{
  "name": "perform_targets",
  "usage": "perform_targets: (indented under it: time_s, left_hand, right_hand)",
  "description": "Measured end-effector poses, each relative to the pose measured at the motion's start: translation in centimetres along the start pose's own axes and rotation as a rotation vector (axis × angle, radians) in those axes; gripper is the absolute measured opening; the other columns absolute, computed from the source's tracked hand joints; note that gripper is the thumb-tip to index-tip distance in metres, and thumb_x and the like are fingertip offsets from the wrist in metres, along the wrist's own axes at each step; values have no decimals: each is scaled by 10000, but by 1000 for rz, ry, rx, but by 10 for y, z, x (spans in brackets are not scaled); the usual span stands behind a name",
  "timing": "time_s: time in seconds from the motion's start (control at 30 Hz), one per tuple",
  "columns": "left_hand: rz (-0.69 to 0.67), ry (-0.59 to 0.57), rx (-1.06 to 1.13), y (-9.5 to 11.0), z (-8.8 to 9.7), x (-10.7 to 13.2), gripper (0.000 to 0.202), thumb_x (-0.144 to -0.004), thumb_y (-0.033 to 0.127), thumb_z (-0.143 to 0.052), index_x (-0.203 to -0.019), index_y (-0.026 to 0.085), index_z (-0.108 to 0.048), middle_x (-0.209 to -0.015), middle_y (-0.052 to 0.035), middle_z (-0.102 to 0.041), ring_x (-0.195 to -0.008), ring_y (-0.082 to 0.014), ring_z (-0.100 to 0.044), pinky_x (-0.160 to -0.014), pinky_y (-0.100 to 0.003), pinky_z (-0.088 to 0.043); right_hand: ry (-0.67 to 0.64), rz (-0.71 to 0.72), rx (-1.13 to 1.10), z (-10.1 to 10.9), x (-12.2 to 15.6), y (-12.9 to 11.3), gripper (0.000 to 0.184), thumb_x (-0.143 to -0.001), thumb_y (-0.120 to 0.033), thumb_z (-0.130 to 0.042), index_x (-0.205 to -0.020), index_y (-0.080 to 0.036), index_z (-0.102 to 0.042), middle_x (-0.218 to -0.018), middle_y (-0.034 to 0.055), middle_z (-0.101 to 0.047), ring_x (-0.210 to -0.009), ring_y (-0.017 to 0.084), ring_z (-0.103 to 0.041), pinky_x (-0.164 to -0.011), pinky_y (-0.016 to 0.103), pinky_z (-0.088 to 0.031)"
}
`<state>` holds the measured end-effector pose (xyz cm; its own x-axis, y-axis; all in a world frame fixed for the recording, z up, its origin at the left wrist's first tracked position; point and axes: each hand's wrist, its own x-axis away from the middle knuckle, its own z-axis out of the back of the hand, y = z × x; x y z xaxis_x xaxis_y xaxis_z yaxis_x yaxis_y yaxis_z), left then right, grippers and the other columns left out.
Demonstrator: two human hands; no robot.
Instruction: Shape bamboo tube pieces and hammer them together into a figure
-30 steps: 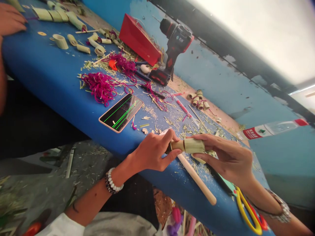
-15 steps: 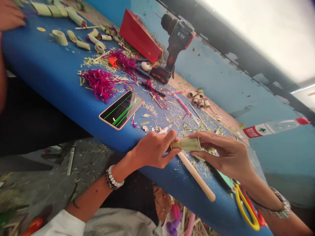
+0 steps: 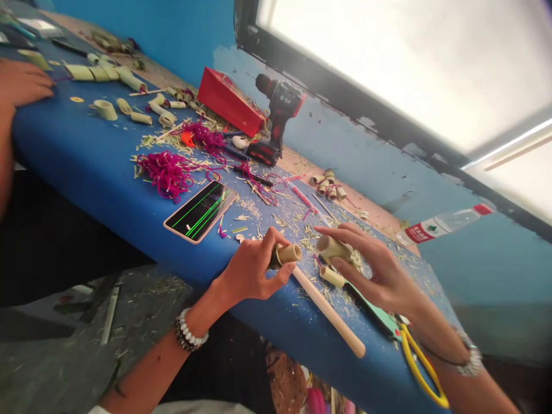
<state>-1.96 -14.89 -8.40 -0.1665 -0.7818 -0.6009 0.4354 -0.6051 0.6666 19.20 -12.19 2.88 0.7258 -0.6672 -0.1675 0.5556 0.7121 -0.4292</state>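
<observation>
My left hand [image 3: 252,269] is shut on a short bamboo tube [image 3: 284,255], its hollow end showing. My right hand [image 3: 375,270] grips a second pale bamboo piece [image 3: 333,249] between thumb and fingers, with shavings clinging around it. The two hands are apart. Just below that piece, a loose bamboo roll [image 3: 332,276] lies on the blue table [image 3: 86,144]. A long wooden dowel [image 3: 328,313] runs toward the table's near edge beneath my hands. Yellow-handled scissors [image 3: 418,368] lie at the edge under my right wrist.
A phone [image 3: 200,211], magenta yarn [image 3: 166,175], a cordless drill [image 3: 276,115], a red box [image 3: 230,106], and several bamboo rolls [image 3: 103,75] sit among shavings. A plastic bottle [image 3: 448,224] lies at the far right. A co-worker's hand [image 3: 23,86] rests at the far left.
The bamboo roll both hands held has come apart into separate pieces, and my hands have moved apart. A loose roll now lies on the table. The view has shifted back, showing more of the window.
</observation>
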Motion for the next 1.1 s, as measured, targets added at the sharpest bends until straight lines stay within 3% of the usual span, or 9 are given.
perform_targets:
  time_s: [0.1,0.2,0.47,0.67,0.83,1.0,1.1]
  left_hand:
    - [11,36,6,1,0,0,247,-851,322,-533,-1031,205,-411,-789,-4,-637,-519,-125,-573,-504,-258,-396]
    - [3,83,29,0,-1,1,249,-837,310,-538,-1020,214,-399,-839,-26,-649,-559,-142,-599,-526,-272,-437]
    - [-78,160,123,-5,-4,6,329,-774,262,-591,-1035,235,-394,-888,-29,-640,-758,-195,-661,-651,-319,-506]
    - [-55,179,208,-11,-11,12,327,-749,283,-625,-1000,253,-418,-790,21,-544,-633,-153,-547,-565,-303,-435]
    - [-24,254,382,3,-15,11,303,-763,223,-611,-966,287,-396,-691,53,-466,-537,-140,-477,-497,-313,-427]
    - [-94,335,293,9,-12,7,184,-847,301,-570,-956,253,-430,-807,7,-512,-593,-142,-538,-525,-320,-487]
    - [-125,323,337,4,-13,9,237,-845,357,-593,-972,253,-422,-761,27,-498,-546,-114,-490,-501,-278,-464]
  right_hand:
    - [174,-6,-526,-23,-4,9,285,-933,-228,-563,-1206,-253,-484,-1102,76,-649,-943,211,-637,-818,390,-545]
    - [228,57,-662,-41,-8,11,333,-917,-174,-591,-1234,-235,-510,-1219,103,-631,-1069,222,-625,-937,427,-522]
    - [155,307,-412,-26,-12,-2,503,-866,-104,-665,-1337,-244,-553,-1193,77,-675,-1038,210,-630,-901,407,-528]
    - [139,410,-333,-21,-14,-12,422,-945,-151,-606,-1358,-173,-517,-1156,88,-686,-1038,190,-603,-901,364,-522]
    - [113,472,-193,-16,-13,-17,279,-989,-178,-535,-1258,-108,-556,-1071,113,-696,-929,190,-614,-827,350,-535]
    - [150,510,-100,-13,-10,-14,336,-959,-72,-515,-1295,-73,-514,-1148,144,-681,-1066,213,-612,-880,360,-536]
    - [166,489,-158,-14,-9,-14,334,-977,-151,-538,-1306,-109,-512,-1151,122,-686,-1009,191,-627,-856,343,-540]
